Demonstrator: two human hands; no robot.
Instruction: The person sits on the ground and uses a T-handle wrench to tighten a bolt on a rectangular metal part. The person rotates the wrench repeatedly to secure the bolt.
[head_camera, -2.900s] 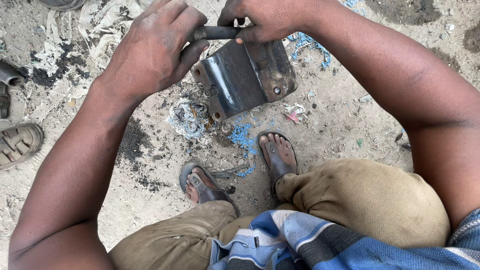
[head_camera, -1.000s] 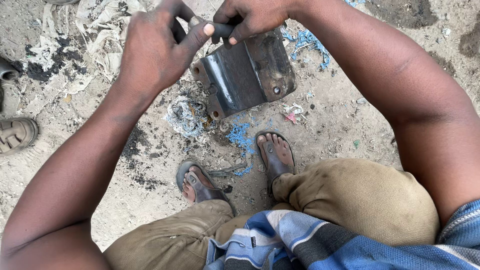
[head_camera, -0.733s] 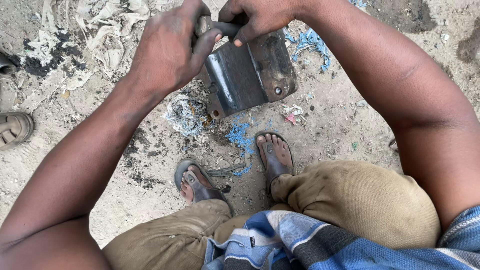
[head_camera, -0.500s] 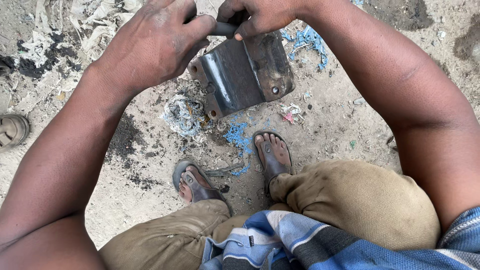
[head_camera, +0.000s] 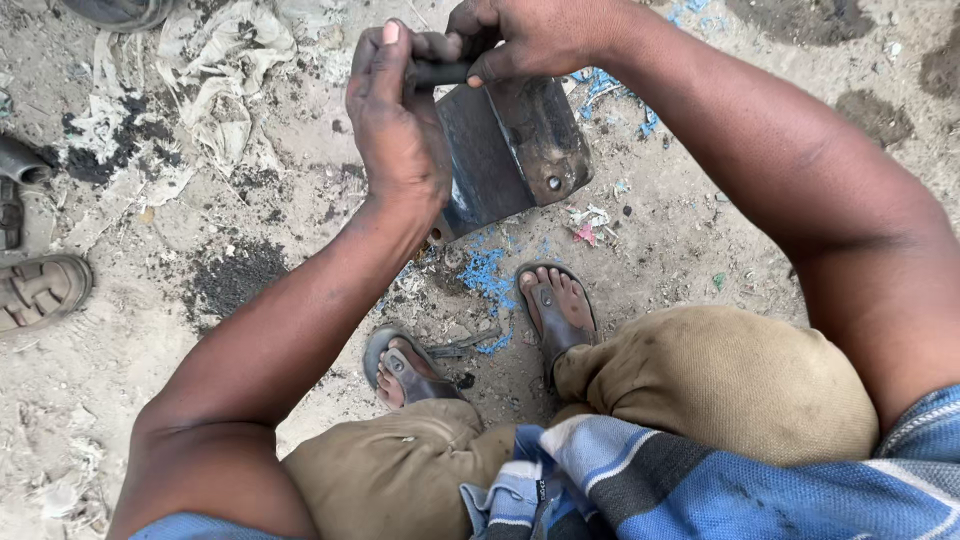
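Two bare hands work at the top edge of a bent, dark metal plate that stands tilted on the sandy ground, just ahead of the person's sandalled feet. Left hand curls its fingers closed around one end of a short black rod lying along the plate's upper edge. Right hand pinches the rod's other end, fingers closed tight, thumb pressing it from below. Blue flecks and crumpled pale scraps litter the ground nearby. Another sandal lies at far left.
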